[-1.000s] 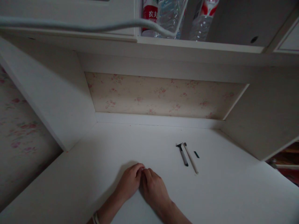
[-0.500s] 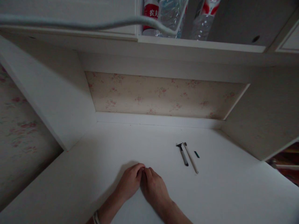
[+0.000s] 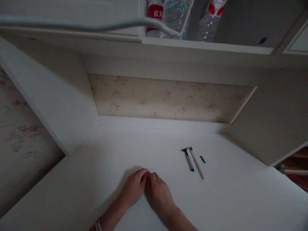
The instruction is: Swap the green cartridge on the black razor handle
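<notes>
My left hand (image 3: 133,187) and my right hand (image 3: 158,192) rest palm down side by side on the white desk top (image 3: 96,173), with their fingertips touching each other. The fingers lie loosely on the surface and I see nothing in either hand. To the right of my right hand lie a small dark razor (image 3: 188,158), a thin pale stick (image 3: 196,163) beside it, and a tiny dark cap (image 3: 202,159). A band sits on my left wrist (image 3: 98,224).
The desk is an alcove with white side panels (image 3: 60,106) and a floral back wall (image 3: 163,98). A shelf above holds water bottles (image 3: 173,16). A pale cable (image 3: 72,27) runs across the top. Floral wallpaper lies at the far left.
</notes>
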### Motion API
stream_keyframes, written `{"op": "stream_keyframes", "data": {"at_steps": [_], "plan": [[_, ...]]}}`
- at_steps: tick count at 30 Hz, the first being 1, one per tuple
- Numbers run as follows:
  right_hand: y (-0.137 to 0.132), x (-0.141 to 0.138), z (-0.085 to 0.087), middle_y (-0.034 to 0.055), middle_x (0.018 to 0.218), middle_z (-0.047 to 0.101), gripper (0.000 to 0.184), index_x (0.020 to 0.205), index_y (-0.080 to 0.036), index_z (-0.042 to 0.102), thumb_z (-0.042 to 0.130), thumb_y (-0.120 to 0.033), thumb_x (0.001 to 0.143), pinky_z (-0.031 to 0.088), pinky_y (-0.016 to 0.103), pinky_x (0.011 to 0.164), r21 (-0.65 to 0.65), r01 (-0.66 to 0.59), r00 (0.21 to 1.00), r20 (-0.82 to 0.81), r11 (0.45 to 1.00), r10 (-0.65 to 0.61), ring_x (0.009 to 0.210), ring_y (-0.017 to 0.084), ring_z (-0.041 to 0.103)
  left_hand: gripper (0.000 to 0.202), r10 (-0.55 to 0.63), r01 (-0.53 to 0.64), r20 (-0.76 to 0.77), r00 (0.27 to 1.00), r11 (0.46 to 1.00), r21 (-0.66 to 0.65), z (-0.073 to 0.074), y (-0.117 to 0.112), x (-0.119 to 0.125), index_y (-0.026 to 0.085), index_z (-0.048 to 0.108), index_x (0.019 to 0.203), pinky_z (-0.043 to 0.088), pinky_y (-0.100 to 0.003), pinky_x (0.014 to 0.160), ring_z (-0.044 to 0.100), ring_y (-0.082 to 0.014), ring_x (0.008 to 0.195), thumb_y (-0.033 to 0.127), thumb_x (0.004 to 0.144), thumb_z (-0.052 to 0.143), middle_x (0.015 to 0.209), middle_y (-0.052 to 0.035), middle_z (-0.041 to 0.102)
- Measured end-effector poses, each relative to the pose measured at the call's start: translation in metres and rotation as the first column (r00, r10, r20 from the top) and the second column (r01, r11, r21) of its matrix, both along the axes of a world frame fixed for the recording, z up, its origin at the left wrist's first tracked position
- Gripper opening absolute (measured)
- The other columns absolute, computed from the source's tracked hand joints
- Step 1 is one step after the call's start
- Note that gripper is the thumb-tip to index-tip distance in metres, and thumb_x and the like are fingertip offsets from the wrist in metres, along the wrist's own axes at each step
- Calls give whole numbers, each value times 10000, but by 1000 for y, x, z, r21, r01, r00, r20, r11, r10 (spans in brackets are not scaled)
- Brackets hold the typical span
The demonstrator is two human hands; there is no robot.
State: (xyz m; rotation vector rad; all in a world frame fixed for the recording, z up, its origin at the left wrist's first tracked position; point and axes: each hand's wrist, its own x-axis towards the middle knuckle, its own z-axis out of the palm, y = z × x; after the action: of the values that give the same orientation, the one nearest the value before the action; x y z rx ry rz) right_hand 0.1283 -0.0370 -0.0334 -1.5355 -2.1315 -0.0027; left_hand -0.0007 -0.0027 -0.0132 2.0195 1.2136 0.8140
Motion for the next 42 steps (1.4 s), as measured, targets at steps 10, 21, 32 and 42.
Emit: {"op": "stream_keyframes", "data": {"at_steps": [10, 21, 32, 42], "plan": [[0, -1, -4, 45, 791, 588, 179, 927, -166, 502, 457, -24, 828, 429, 232, 575, 54, 10, 999, 32, 998, -11, 653, 162, 565, 274, 13, -14, 22, 1000, 1000, 2, -2, 2, 1, 223, 640, 958, 445, -268, 848, 607, -168, 904, 163, 844, 399, 954, -32, 681], [-2, 0, 5, 36, 777, 577, 147, 900, -173, 489, 369, -88, 904, 415, 234, 583, -18, 27, 994, -108, 999, -29, 649, 158, 577, 268, 21, -21, 57, 998, 1000, 4, 0, 2, 0, 218, 640, 937, 445, -266, 832, 603, -166, 886, 203, 863, 383, 945, -33, 681], [-6, 3, 17, 12, 747, 584, 140, 827, -202, 458, 396, -257, 940, 357, 241, 545, -115, 51, 961, -264, 992, -80, 604, 155, 579, 212, 28, -28, 38, 999, 1000, 2, 4, 0, 0, 203, 536, 721, 406, -247, 672, 543, -150, 714, 122, 795, 355, 732, -7, 584], [-7, 4, 16, 24, 781, 592, 164, 852, -192, 500, 372, -231, 945, 364, 233, 593, -147, -5, 965, -260, 989, -34, 665, 156, 586, 213, -1, 1, 43, 999, 1000, -5, 6, -1, -1, 199, 516, 692, 392, -246, 688, 529, -146, 730, 134, 808, 349, 741, -7, 564]]}}
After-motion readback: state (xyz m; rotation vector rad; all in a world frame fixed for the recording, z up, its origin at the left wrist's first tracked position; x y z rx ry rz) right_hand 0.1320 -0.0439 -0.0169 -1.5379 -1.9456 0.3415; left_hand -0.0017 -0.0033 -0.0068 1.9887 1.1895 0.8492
